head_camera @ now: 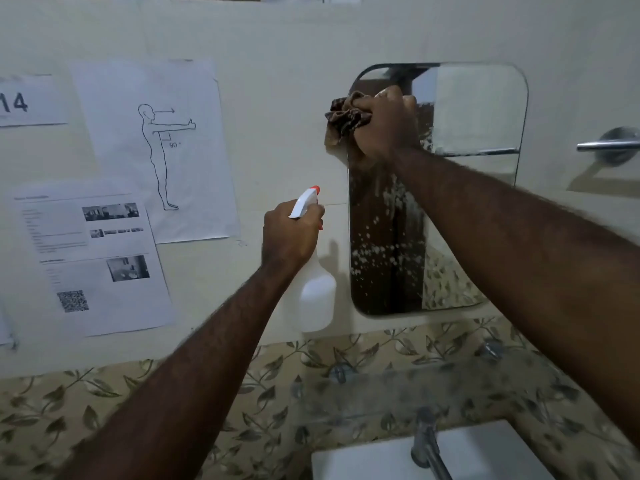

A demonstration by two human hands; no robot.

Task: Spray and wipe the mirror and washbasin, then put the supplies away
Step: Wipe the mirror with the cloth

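From the head camera, the right hand (384, 123) is up at the top left corner of the wall mirror (478, 133), its grip clenched around a bunched brown cloth (343, 117). The cloth sticks out to the left of the fist, spilling past the mirror's edge onto the cream wall, and it presses against the glass. White spray droplets (381, 251) speckle the lower left of the mirror, below that hand.

Lower and to the left, the left hand (291, 233) has its grip wrapped round the neck of a white spray bottle (317, 296); the bottle's body hangs beneath the fist, upright, just beside the mirror's left edge. Its white trigger head with an orange nozzle tip (314, 189) pokes out above the fingers, aimed toward the mirror.

Down at the bottom, the white washbasin (485, 455) sits below a leaf-patterned tile band (138, 410), with a metal tap (427, 445) over it. Printed sheets are stuck to the wall on the left: a body-posture diagram (156, 147) and an instruction page with a QR code (93, 265). A metal towel bar (609, 145) shows at the right edge.
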